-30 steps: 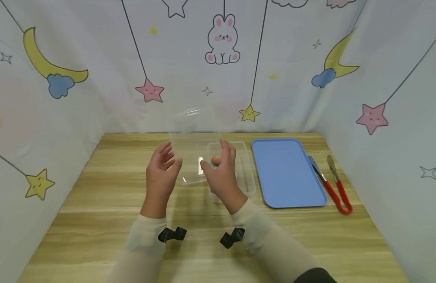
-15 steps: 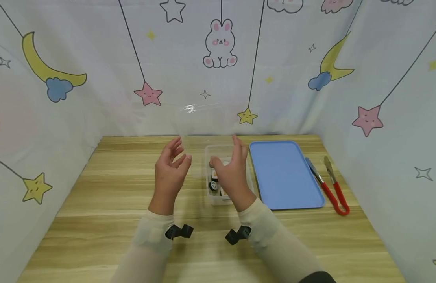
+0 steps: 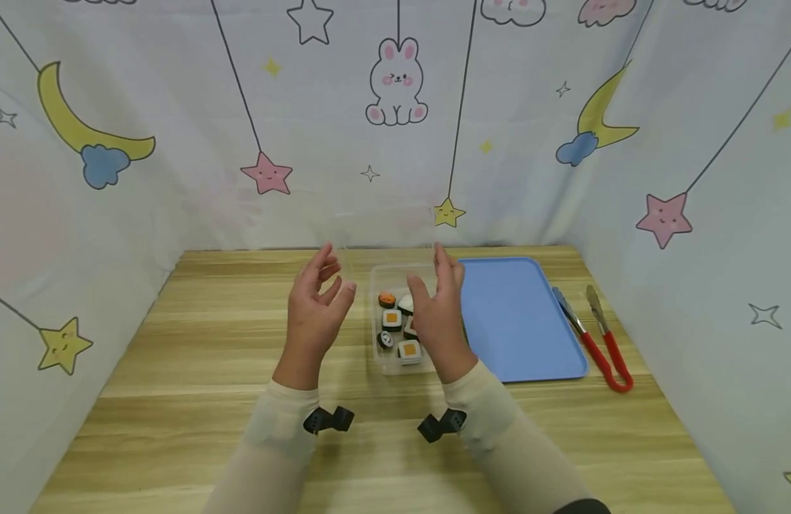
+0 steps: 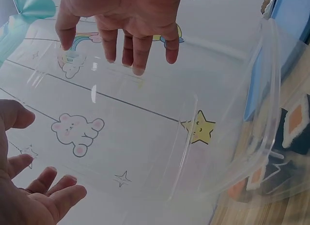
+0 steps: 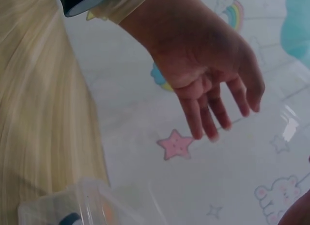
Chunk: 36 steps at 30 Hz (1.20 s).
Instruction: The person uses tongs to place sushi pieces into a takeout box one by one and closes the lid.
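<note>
Above the table and near the back curtain, a clear plastic lid (image 3: 385, 232) stands raised between my two hands, so see-through that its edges are faint. My left hand (image 3: 318, 314) holds its left edge, fingers spread and slightly bent. At its right edge, my right hand (image 3: 442, 314) holds it in the same way, thumb raised. In the left wrist view the lid (image 4: 145, 104) spans the space between both hands. Below sits a clear plastic box (image 3: 378, 357) with several sushi pieces (image 3: 392, 319) inside; my right hand hides its right part.
A blue tray (image 3: 530, 321) lies right of the box, its left edge partly behind my right hand. Red-handled metal tongs (image 3: 604, 350) lie open beyond the tray. The wooden table (image 3: 228, 335) meets a patterned curtain (image 3: 344, 128) at the back and sides.
Both hands have moved right with the lid, the right one farther, so they are wider apart. More sushi in the box has come into sight. The view has shifted slightly.
</note>
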Each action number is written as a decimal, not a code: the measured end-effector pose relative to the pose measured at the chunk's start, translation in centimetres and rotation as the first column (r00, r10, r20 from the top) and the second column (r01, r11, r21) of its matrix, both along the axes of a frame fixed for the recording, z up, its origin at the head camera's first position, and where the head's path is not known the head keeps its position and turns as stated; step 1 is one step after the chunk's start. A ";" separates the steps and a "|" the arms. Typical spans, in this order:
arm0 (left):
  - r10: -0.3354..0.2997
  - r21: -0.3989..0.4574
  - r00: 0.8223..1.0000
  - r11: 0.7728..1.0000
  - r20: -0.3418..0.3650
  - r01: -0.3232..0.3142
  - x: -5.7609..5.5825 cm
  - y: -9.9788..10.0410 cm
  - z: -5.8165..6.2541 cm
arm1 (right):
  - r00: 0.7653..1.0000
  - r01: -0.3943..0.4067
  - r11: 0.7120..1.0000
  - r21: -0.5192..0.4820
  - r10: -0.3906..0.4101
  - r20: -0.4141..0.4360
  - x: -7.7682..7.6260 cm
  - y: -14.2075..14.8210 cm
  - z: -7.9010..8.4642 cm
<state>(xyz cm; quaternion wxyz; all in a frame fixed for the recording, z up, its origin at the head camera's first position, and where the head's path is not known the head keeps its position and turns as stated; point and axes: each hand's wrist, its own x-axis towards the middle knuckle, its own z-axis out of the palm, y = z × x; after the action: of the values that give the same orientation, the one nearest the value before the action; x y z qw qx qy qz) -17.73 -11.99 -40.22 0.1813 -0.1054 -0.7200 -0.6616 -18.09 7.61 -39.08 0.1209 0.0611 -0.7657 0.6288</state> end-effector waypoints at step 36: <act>-0.173 0.315 0.985 0.935 0.002 0.163 -0.2 1.7 -4.7 | 0.974 -0.227 0.881 -0.416 0.197 -0.114 -2.1 5.7 -4.2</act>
<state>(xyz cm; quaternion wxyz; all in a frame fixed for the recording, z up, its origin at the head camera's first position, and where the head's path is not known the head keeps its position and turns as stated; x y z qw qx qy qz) -17.92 -10.29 -44.89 0.1277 -0.1264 -0.5965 -0.7822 -20.17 13.28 -43.29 0.0877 0.1380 -0.5939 0.7877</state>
